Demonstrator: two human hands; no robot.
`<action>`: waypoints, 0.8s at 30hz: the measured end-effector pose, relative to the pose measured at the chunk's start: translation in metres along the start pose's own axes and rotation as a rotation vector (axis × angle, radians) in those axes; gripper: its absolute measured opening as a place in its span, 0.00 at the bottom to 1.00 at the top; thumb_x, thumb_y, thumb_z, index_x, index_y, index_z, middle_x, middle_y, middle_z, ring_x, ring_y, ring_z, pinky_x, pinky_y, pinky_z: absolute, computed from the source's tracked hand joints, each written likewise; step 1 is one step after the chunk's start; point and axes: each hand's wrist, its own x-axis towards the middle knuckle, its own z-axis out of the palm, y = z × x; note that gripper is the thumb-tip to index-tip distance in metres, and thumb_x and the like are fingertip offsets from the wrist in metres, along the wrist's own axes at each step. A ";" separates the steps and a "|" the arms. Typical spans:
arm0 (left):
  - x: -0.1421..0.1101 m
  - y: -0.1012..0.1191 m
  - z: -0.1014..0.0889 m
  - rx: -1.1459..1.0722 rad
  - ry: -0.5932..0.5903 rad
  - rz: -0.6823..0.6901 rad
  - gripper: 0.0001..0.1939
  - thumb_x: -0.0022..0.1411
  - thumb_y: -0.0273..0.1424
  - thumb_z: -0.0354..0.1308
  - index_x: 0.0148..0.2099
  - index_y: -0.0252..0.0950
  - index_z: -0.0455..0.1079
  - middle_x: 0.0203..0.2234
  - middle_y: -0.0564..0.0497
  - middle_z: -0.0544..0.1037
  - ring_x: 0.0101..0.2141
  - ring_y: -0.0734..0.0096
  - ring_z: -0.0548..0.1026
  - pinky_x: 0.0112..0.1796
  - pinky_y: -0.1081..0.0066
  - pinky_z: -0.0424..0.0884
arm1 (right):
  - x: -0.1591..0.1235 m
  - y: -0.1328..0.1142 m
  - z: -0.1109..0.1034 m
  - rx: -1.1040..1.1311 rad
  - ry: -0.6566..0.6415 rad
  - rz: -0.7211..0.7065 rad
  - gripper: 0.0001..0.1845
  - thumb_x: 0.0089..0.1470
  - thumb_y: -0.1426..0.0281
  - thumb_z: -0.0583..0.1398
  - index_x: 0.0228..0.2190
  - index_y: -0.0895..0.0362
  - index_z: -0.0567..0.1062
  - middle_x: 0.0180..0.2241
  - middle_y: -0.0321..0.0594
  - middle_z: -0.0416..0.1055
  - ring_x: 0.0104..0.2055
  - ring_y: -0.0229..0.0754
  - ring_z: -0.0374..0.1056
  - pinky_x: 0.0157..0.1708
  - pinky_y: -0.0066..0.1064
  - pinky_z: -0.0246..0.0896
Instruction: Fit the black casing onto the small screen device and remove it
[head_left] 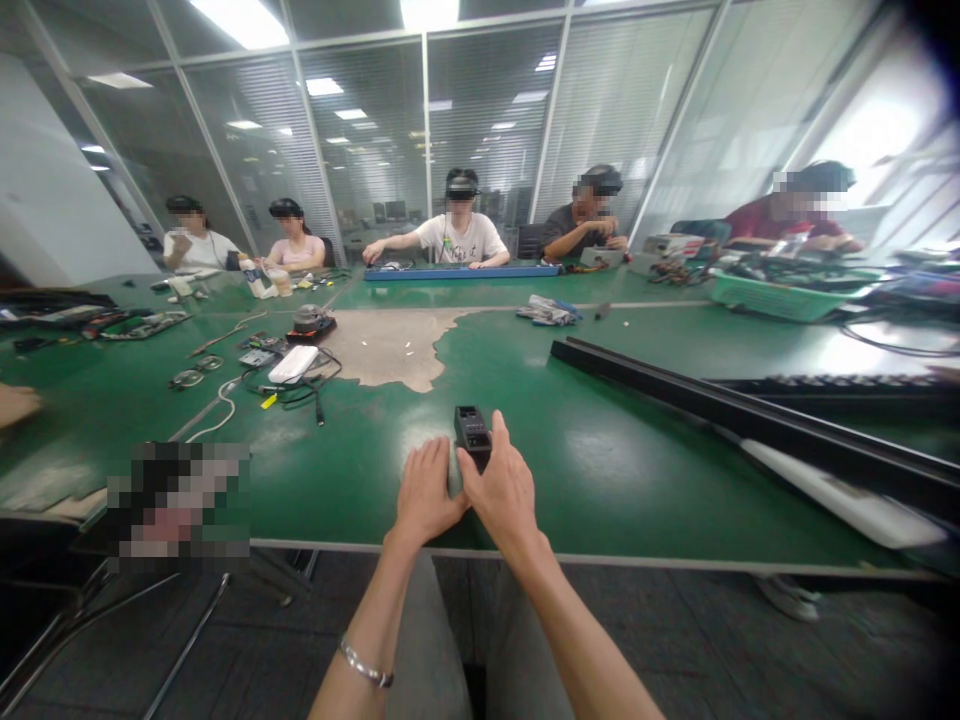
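A small black box-shaped device (470, 428) with square recesses in its upper face lies on the green table in front of me. My right hand (506, 485) grips its near end, thumb along the left side and fingers along the right. Just left of the device, my left hand (429, 488) rests palm down on the tabletop with its fingers stretched out. It holds nothing, and its thumb reaches toward the base of my right thumb; whether the two touch I cannot tell. The near end of the device is partly hidden by my right hand.
Long black rails (712, 405) lie to the right over a white bar (832, 490). Left of centre are a white box (294, 364) and tangled cables. A green basket (787, 296) holds parts at the far right. Several people sit across the table (337, 470).
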 end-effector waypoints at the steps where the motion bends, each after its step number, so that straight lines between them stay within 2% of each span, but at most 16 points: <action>1: 0.000 0.000 -0.001 -0.006 -0.002 -0.002 0.40 0.60 0.42 0.53 0.69 0.29 0.49 0.67 0.40 0.54 0.67 0.55 0.51 0.66 0.54 0.43 | -0.001 0.001 0.001 -0.013 -0.008 0.004 0.41 0.58 0.61 0.56 0.65 0.66 0.51 0.52 0.59 0.71 0.50 0.55 0.70 0.48 0.45 0.64; 5: -0.001 0.001 -0.004 -0.039 -0.012 -0.009 0.39 0.61 0.40 0.50 0.70 0.30 0.48 0.68 0.42 0.53 0.67 0.57 0.50 0.66 0.54 0.43 | -0.005 0.004 0.007 -0.038 -0.029 0.027 0.40 0.57 0.61 0.56 0.65 0.66 0.51 0.51 0.58 0.72 0.49 0.56 0.71 0.47 0.44 0.65; 12: 0.000 -0.003 -0.003 -0.064 -0.009 -0.033 0.42 0.53 0.26 0.48 0.70 0.29 0.46 0.68 0.43 0.53 0.67 0.63 0.50 0.66 0.57 0.42 | -0.017 0.011 0.015 -0.070 -0.023 -0.016 0.40 0.58 0.60 0.55 0.65 0.66 0.50 0.51 0.59 0.71 0.48 0.56 0.70 0.45 0.45 0.66; 16: 0.002 -0.004 -0.001 -0.075 0.000 -0.044 0.40 0.54 0.26 0.47 0.70 0.31 0.47 0.67 0.44 0.54 0.67 0.62 0.51 0.66 0.55 0.44 | -0.017 0.013 0.017 -0.075 0.008 -0.055 0.40 0.59 0.59 0.54 0.65 0.67 0.50 0.55 0.61 0.68 0.52 0.57 0.68 0.49 0.47 0.64; 20: 0.001 -0.003 -0.002 -0.066 0.001 -0.048 0.39 0.55 0.27 0.48 0.69 0.28 0.50 0.67 0.43 0.56 0.66 0.60 0.53 0.66 0.55 0.43 | -0.012 0.013 0.017 -0.019 0.060 -0.095 0.42 0.58 0.57 0.55 0.65 0.66 0.50 0.60 0.60 0.61 0.59 0.57 0.61 0.55 0.48 0.60; 24: 0.000 0.000 -0.004 -0.066 0.005 -0.044 0.38 0.57 0.31 0.50 0.69 0.28 0.50 0.66 0.42 0.58 0.66 0.57 0.54 0.66 0.54 0.45 | -0.009 0.011 0.017 -0.008 0.026 -0.054 0.40 0.59 0.58 0.55 0.65 0.66 0.51 0.56 0.60 0.66 0.54 0.56 0.67 0.51 0.47 0.63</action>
